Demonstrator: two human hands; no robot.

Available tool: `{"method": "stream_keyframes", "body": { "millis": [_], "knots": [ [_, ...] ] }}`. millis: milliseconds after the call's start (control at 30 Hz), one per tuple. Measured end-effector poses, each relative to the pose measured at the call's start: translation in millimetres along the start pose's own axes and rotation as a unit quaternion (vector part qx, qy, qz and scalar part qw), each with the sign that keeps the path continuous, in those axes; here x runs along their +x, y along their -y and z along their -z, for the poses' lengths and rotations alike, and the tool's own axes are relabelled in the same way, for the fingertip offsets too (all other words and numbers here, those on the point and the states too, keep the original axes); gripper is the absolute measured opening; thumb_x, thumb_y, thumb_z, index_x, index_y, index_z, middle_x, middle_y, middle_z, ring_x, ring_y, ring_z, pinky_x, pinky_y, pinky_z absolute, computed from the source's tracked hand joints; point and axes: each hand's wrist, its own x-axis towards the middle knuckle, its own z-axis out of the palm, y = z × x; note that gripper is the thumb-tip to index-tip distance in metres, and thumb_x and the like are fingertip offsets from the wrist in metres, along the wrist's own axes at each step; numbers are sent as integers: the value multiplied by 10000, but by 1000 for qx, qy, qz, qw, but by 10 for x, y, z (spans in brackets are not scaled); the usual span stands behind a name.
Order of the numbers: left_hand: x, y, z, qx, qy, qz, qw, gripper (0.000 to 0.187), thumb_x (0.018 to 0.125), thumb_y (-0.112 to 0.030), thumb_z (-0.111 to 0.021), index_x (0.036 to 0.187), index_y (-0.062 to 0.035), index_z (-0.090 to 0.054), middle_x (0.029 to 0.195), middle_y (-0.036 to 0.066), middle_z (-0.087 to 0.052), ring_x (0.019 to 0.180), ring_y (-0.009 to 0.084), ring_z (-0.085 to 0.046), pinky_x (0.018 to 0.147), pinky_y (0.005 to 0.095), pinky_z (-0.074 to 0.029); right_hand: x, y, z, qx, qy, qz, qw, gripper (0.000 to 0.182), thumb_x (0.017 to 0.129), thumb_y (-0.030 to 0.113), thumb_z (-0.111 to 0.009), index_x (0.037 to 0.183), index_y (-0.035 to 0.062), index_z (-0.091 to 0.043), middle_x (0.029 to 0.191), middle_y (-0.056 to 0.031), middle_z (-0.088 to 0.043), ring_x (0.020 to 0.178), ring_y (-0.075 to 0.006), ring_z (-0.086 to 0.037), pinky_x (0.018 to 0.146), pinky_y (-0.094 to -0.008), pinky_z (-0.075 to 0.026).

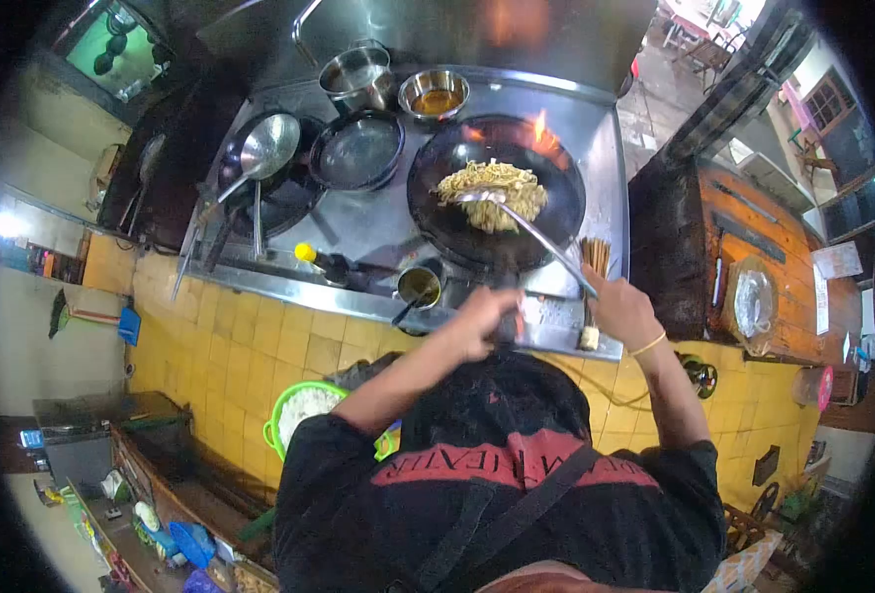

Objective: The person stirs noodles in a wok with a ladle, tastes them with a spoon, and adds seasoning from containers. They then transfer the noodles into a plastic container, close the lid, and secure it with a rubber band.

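Note:
A black wok (546, 212) sits on the steel stove with yellow noodles (492, 190) heaped in it and flames at its far rim. My right hand (620, 308) grips the long handle of a metal spatula (512, 212) whose blade lies on the noodles. My left hand (484, 318) is closed around the wok's handle at the stove's front edge.
On the stove (378, 232) stand a second black pan (358, 150), a ladle (264, 148) over another pan, a steel pot (356, 77), a bowl of brown liquid (435, 95), a small cup of sauce (419, 287) and a yellow-capped bottle (317, 260). A green bowl of rice (299, 407) sits low on the left. A wooden counter (744, 257) stands on the right.

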Motion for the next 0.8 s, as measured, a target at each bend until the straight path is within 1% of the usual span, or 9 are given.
{"method": "stream_keyframes", "body": {
  "millis": [167,300,433,467,533,633,733,767,800],
  "knots": [
    [45,328,93,84,-52,-75,992,134,858,-147,-547,859,-37,-471,656,57,-512,563,151,-541,525,303,-484,266,-77,-320,7,-81,-54,995,493,801,93,-476,1290,149,-442,754,-212,-621,693,-379,-630,611,-473,-516],
    [-540,305,-349,23,-42,76,996,136,855,-164,-549,805,-40,-521,672,68,-549,538,154,-542,504,304,-482,39,-16,-86,21,-54,-31,998,501,800,88,-481,1295,146,-430,733,-227,-607,669,-379,-623,585,-459,-515],
    [134,100,184,14,-45,-53,997,119,850,-138,-580,818,-30,-539,665,54,-554,566,141,-552,529,301,-480,131,-130,-402,-7,-83,-5,996,480,806,110,-474,1283,140,-435,753,-240,-605,665,-393,-614,603,-486,-505],
    [101,230,213,171,-20,-202,964,112,853,-137,-574,817,-40,-534,670,54,-552,561,140,-548,531,300,-481,180,-119,-316,-9,-53,-44,998,494,815,110,-491,1303,145,-422,755,-228,-610,661,-386,-614,590,-490,-498],
    [-205,330,1,234,32,-224,945,96,865,-133,-556,834,-52,-516,684,55,-549,562,144,-549,531,303,-487,228,-310,-222,13,-67,-31,997,514,818,113,-511,1320,147,-406,750,-224,-610,653,-374,-615,574,-479,-495],
    [-622,315,-270,11,-13,85,996,96,877,-127,-529,849,-44,-489,705,67,-545,567,159,-556,531,340,-507,290,-588,7,142,-118,72,980,471,855,99,-490,1322,105,-428,744,-227,-605,621,-286,-632,541,-393,-499],
    [-144,449,215,43,-7,17,999,128,857,-128,-557,868,-50,-457,703,74,-546,538,151,-543,478,328,-486,443,-503,-38,327,20,-62,943,433,889,150,-497,1313,81,-438,677,-78,-546,480,-89,-484,465,-295,-472],
    [120,520,416,92,1,-54,994,126,854,-126,-563,867,-56,-459,704,74,-547,532,145,-540,464,316,-475,606,-393,-360,298,-55,-51,952,349,881,165,-460,1206,59,-527,860,-245,-623,702,-395,-619,653,-436,-500],
    [322,542,532,85,-26,-81,993,122,850,-119,-565,874,-62,-461,700,72,-546,519,141,-534,457,305,-467,887,-434,-958,203,-181,39,962,344,887,201,-466,1183,38,-528,915,-272,-606,803,-418,-601,725,-467,-486]
  ]
}}
